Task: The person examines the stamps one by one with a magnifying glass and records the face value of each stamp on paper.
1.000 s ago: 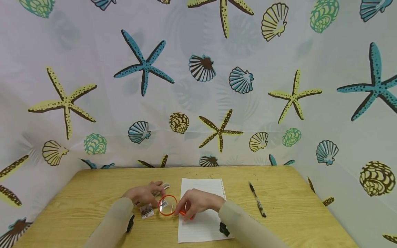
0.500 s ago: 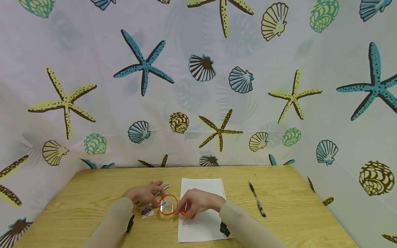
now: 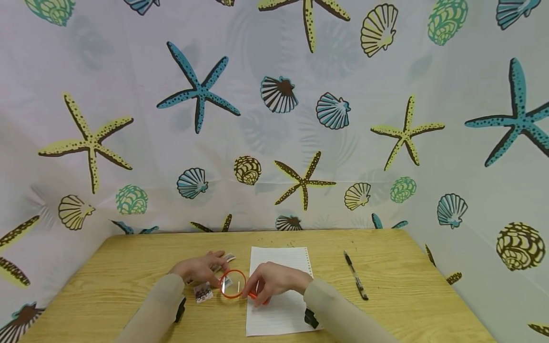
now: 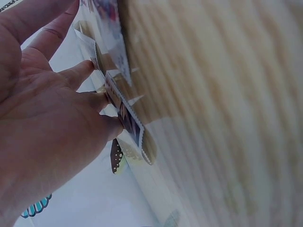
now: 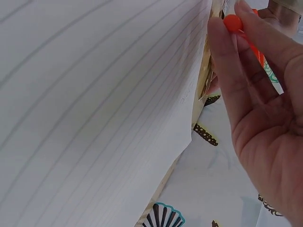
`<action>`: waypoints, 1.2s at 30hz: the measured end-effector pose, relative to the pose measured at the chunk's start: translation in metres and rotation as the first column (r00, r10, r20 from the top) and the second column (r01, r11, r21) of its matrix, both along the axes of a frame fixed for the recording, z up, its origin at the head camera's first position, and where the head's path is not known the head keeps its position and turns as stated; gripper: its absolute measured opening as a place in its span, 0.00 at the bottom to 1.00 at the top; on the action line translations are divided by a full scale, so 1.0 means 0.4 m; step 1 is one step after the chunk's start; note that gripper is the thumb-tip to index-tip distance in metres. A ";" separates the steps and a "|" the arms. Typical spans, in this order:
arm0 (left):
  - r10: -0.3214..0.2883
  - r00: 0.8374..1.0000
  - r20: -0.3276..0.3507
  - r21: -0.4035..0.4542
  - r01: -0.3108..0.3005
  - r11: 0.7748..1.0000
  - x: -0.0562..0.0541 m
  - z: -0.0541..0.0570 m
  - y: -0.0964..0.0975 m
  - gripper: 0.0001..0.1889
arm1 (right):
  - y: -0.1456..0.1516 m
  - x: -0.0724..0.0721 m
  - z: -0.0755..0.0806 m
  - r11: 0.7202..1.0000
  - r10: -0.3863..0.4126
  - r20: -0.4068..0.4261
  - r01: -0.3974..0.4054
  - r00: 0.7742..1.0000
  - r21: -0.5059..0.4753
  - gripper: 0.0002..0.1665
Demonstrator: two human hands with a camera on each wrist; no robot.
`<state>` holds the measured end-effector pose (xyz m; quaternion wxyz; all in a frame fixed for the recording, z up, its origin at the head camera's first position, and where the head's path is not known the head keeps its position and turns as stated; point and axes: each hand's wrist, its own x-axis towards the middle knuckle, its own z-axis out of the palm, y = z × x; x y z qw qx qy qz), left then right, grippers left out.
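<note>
My right hand (image 3: 279,278) pinches the orange handle of a magnifying glass (image 3: 233,285) between thumb and fingers. The handle's round end (image 5: 233,23) shows between the fingertips in the right wrist view. Its orange-rimmed lens is over the table, left of the paper, and a stamp shows through it. My left hand (image 3: 201,268) rests among several postage stamps, its thumb by the lens rim. In the left wrist view, its spread fingers touch a stamp (image 4: 125,113) with perforated edges. Another stamp (image 3: 203,292) lies nearer me, left of the lens. The left hand partly hides the other stamps.
A lined sheet of paper (image 3: 283,319) lies under the right hand, with faint handwriting in the right wrist view. Right of it, a black pen (image 3: 355,275) lies on the wooden table (image 3: 403,286). A white cloth (image 3: 274,133) printed with starfish and shells surrounds the table.
</note>
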<state>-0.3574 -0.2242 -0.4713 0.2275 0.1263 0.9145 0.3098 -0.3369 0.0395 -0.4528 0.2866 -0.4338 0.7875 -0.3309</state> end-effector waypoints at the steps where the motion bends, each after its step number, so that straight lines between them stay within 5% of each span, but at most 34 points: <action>1: 0.001 1.000 0.000 0.001 -0.001 1.000 -0.001 0.000 0.000 0.15 | 0.001 0.000 0.000 1.000 0.001 0.002 -0.001 1.000 -0.002 0.17; 11: -0.021 1.000 -0.012 0.016 0.022 1.000 -0.005 -0.004 -0.002 0.14 | 0.015 0.005 -0.001 0.999 -0.015 0.048 0.017 0.999 -0.039 0.16; 22: -0.093 0.995 0.032 0.158 0.087 0.984 -0.009 0.009 -0.011 0.16 | 0.064 0.000 -0.011 0.993 -0.099 0.031 0.101 0.995 -0.056 0.14; 26: -0.137 0.990 -0.028 0.133 0.140 0.981 -0.010 0.011 -0.011 0.18 | 0.087 0.000 -0.012 0.988 -0.133 0.030 0.135 0.991 -0.077 0.14; 31: -0.001 0.998 -0.062 0.192 0.013 0.981 -0.001 0.013 -0.012 0.17 | 0.122 -0.001 -0.016 0.976 -0.191 0.049 0.195 0.980 -0.099 0.14; 36: 0.133 0.981 -0.140 0.269 -0.092 0.959 0.011 0.020 -0.007 0.16 | 0.161 -0.005 -0.016 0.955 -0.266 0.101 0.276 0.959 -0.108 0.15</action>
